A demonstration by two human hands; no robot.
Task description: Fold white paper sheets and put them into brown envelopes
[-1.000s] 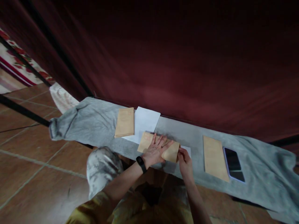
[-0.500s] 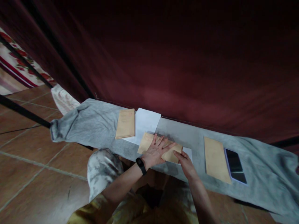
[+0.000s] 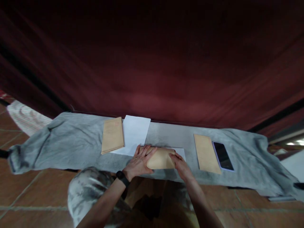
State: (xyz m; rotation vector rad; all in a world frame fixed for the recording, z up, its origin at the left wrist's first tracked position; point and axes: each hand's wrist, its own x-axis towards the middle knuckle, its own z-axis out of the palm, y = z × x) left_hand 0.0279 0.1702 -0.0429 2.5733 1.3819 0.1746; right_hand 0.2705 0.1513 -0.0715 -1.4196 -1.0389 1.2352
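A brown paper envelope (image 3: 161, 159) lies crosswise in front of me, over a white sheet of paper (image 3: 180, 152) that shows past its right end. My left hand (image 3: 140, 162), a black band on its wrist, rests on the envelope's left part with fingers stretched out and thumb near the lower edge; that end is hidden. At the right end, my right hand (image 3: 180, 164) is closed on the envelope, its fingers bent over the edge. Left of the hands, a stack of brown envelopes (image 3: 112, 134) overlaps larger white paper (image 3: 135, 131).
Grey cloth (image 3: 78, 139) covers the narrow bench, with folds at both ends. To the right lie another brown envelope (image 3: 207, 153) and a phone (image 3: 223, 156) in a light purple case. A dark red curtain (image 3: 152, 79) hangs behind the bench. Tiled floor (image 3: 30, 190) shows below.
My left hand has shifted toward the envelope's left end, baring more of its middle. The right hand still grips the right end. The camera view has turned to the right.
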